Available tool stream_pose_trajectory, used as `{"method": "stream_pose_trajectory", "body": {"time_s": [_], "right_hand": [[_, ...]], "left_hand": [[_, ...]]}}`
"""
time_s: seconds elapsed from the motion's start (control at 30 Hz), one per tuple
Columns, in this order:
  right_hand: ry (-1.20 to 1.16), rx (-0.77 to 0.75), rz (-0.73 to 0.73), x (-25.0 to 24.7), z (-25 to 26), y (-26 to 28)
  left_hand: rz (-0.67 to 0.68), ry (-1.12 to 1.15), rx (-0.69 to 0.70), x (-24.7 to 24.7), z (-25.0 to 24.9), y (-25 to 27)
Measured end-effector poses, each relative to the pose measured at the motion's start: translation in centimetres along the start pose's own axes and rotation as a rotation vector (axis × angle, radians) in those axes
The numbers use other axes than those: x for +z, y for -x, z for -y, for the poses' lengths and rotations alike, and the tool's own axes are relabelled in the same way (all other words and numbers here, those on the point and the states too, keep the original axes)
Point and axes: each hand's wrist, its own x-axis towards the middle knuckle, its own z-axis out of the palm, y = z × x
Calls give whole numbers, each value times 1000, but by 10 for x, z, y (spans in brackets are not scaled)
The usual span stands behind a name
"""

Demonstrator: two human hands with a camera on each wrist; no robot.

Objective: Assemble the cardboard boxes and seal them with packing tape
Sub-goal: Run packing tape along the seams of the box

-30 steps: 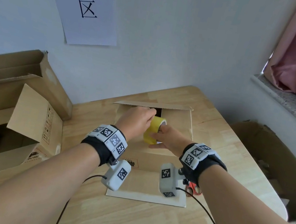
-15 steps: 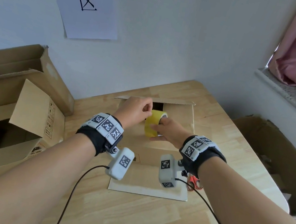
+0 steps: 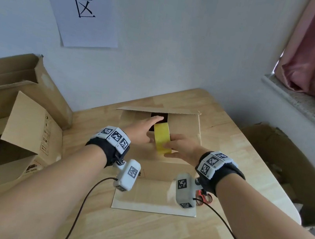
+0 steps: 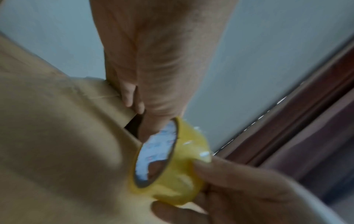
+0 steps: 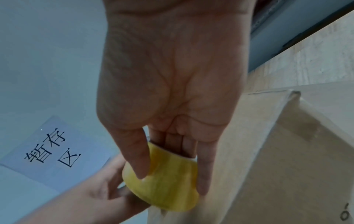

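Observation:
A flat brown cardboard box (image 3: pixel 184 127) lies in the middle of the table, with a dark gap between its flaps at the far edge. On its top stands a yellow tape roll (image 3: pixel 161 140) on edge. My right hand (image 3: pixel 170 148) grips the roll (image 5: pixel 172 189) with the thumb on the outer band and fingers through the core. My left hand (image 3: pixel 151 124) lies stretched forward beside the roll, its fingers (image 4: pixel 130 97) reaching the box's far edge by the gap. The roll (image 4: pixel 182 174) shows its white core in the left wrist view. Whether a strip of tape runs under the left fingers is hidden.
Red-handled scissors (image 3: pixel 204 198) lie on the table (image 3: pixel 154 238) under my right wrist. An open cardboard box (image 3: pixel 15 138) stands at the left with a bigger one (image 3: pixel 4 78) behind it. Another carton (image 3: pixel 288 171) sits on the floor at the right. The wall is close behind.
My left hand has gone from curled at the roll to stretched forward toward the box's far edge. The right hand keeps its hold on the roll, which has turned end-on.

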Motion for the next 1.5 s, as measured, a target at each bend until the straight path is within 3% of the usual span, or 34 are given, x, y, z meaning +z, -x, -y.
{"method": "stream_pose_trajectory", "body": {"time_s": [0.17,0.3,0.4,0.63,0.8,1.5], "right_hand": [[-94,32,-9,-6,-7,7],[-77,-8,-80,-9,-7,5],[-40,-37,-101,-9,-6,6],[-128,-10,-75,-9,-3,10],[-101,-5,-66,-8,-1,11],[-230,6,-124,-10,-5,9]], "left_hand": [[-172,-113,4,22,-2,-4],[-197,-368,2,33,-6,-1],[-217,-434,-10,35,-8,-2],[-233,-385,-12,33,-12,1],[-202,-266,91,35,-15,1],[-214,-368,-51,41,-25,5]]}}
